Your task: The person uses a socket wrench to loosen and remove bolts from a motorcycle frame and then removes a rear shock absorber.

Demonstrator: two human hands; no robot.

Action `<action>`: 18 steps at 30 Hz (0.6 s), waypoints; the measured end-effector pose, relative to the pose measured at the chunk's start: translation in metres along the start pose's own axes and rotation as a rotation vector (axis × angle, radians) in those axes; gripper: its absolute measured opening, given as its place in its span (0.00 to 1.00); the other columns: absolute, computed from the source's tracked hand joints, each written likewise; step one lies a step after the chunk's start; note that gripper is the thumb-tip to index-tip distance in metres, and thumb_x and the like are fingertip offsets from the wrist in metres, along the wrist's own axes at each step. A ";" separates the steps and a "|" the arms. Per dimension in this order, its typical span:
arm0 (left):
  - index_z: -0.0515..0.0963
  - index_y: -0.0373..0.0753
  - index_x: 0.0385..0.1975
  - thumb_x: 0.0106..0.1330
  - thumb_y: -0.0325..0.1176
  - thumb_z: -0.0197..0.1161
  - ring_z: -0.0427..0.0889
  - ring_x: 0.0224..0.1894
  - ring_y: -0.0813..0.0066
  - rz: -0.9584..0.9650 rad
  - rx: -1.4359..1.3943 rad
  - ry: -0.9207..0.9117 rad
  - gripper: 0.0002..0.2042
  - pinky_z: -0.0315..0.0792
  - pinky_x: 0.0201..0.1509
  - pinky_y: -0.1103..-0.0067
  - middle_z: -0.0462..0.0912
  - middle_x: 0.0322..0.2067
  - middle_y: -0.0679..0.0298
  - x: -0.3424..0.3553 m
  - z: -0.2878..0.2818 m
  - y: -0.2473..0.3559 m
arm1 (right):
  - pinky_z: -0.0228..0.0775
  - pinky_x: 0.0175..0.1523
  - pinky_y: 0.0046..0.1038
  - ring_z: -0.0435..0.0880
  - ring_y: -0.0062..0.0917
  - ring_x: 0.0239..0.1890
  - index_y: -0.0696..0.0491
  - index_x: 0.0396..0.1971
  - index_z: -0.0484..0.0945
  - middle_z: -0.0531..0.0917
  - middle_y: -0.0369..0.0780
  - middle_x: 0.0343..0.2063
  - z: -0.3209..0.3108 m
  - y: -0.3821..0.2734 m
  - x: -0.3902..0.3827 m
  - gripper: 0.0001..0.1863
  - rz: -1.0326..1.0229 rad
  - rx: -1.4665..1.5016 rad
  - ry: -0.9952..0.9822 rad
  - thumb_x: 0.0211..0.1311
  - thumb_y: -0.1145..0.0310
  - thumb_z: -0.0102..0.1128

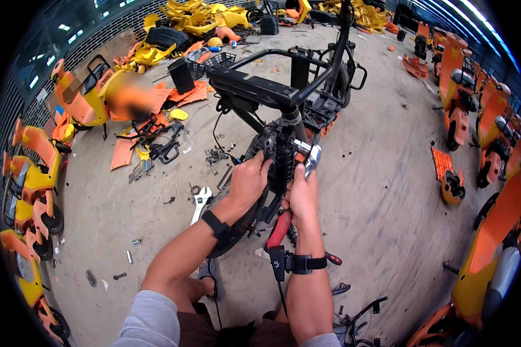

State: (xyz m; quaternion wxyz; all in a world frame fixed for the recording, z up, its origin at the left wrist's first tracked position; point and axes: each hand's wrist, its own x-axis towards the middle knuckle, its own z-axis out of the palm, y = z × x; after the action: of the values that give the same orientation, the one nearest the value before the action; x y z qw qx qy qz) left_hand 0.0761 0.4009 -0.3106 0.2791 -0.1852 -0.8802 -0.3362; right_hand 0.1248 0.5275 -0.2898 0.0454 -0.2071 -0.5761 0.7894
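At the black frame's (252,85) near end, I seemingly steady the suspension (285,162) with my left hand (249,180), grip unclear, my right hand (303,198) clamped round a chrome wrench (313,161).

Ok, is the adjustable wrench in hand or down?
Down: the adjustable wrench lies on the floor, clear of the left hand and right hand.

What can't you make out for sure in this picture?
All in the head view:
- Whether the silver tool and red handle join: the right hand covers the span between.
- What lies under the left hand: its own back hides it.
- The blurred patch, upper left.
- Black metal parts: cut by the lower edge.
- Small dark parts: too small to identify.
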 end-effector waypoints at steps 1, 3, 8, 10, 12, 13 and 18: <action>0.78 0.29 0.32 0.61 0.29 0.62 0.79 0.26 0.46 -0.009 -0.064 0.024 0.08 0.73 0.28 0.64 0.78 0.21 0.44 0.001 0.004 -0.007 | 0.59 0.12 0.27 0.67 0.22 0.09 0.56 0.34 0.62 0.68 0.36 0.16 0.001 -0.001 -0.001 0.13 -0.005 0.023 -0.008 0.72 0.60 0.43; 0.77 0.30 0.31 0.59 0.29 0.65 0.78 0.24 0.46 -0.031 -0.191 0.067 0.08 0.69 0.26 0.66 0.76 0.20 0.45 0.003 0.007 -0.014 | 0.57 0.12 0.24 0.63 0.18 0.09 0.53 0.35 0.62 0.65 0.33 0.15 0.002 -0.001 -0.002 0.12 0.005 0.042 -0.024 0.72 0.60 0.43; 0.73 0.31 0.33 0.64 0.32 0.62 0.73 0.18 0.61 -0.285 -0.398 0.048 0.10 0.67 0.24 0.71 0.77 0.19 0.55 -0.014 -0.014 -0.019 | 0.56 0.13 0.22 0.61 0.15 0.11 0.49 0.35 0.62 0.64 0.31 0.16 0.004 -0.003 -0.005 0.11 0.035 0.062 -0.052 0.73 0.58 0.42; 0.71 0.32 0.40 0.67 0.34 0.61 0.74 0.18 0.68 -0.589 -0.833 -0.018 0.12 0.68 0.24 0.72 0.78 0.21 0.62 -0.027 -0.032 0.002 | 0.57 0.14 0.22 0.60 0.15 0.11 0.49 0.34 0.62 0.64 0.31 0.16 -0.001 -0.002 -0.004 0.11 0.055 0.090 -0.053 0.73 0.57 0.42; 0.69 0.33 0.45 0.68 0.34 0.60 0.74 0.23 0.74 -0.671 -0.857 -0.182 0.14 0.71 0.28 0.76 0.77 0.26 0.66 -0.044 -0.054 0.019 | 0.55 0.15 0.21 0.59 0.14 0.12 0.49 0.36 0.63 0.62 0.30 0.16 -0.004 0.000 -0.005 0.13 0.045 0.139 -0.057 0.73 0.55 0.42; 0.67 0.34 0.48 0.68 0.34 0.59 0.74 0.25 0.78 -0.708 -0.868 -0.250 0.15 0.72 0.30 0.78 0.77 0.28 0.67 -0.054 -0.062 0.022 | 0.54 0.15 0.20 0.59 0.14 0.12 0.49 0.37 0.64 0.61 0.30 0.16 0.000 -0.001 -0.005 0.14 0.036 0.159 -0.074 0.73 0.54 0.42; 0.55 0.32 0.66 0.64 0.33 0.63 0.75 0.44 0.75 -0.654 -0.774 -0.402 0.33 0.71 0.48 0.79 0.75 0.44 0.57 -0.092 -0.073 0.034 | 0.61 0.20 0.26 0.62 0.18 0.12 0.54 0.45 0.66 0.71 0.36 0.18 0.001 0.003 -0.008 0.23 0.088 0.256 -0.091 0.69 0.47 0.45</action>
State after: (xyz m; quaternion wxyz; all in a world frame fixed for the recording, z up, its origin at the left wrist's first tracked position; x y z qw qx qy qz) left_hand 0.1915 0.3616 -0.3055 -0.1023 -0.0515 -0.7397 -0.6631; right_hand 0.1322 0.5232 -0.2904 0.0103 -0.1886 -0.4624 0.8663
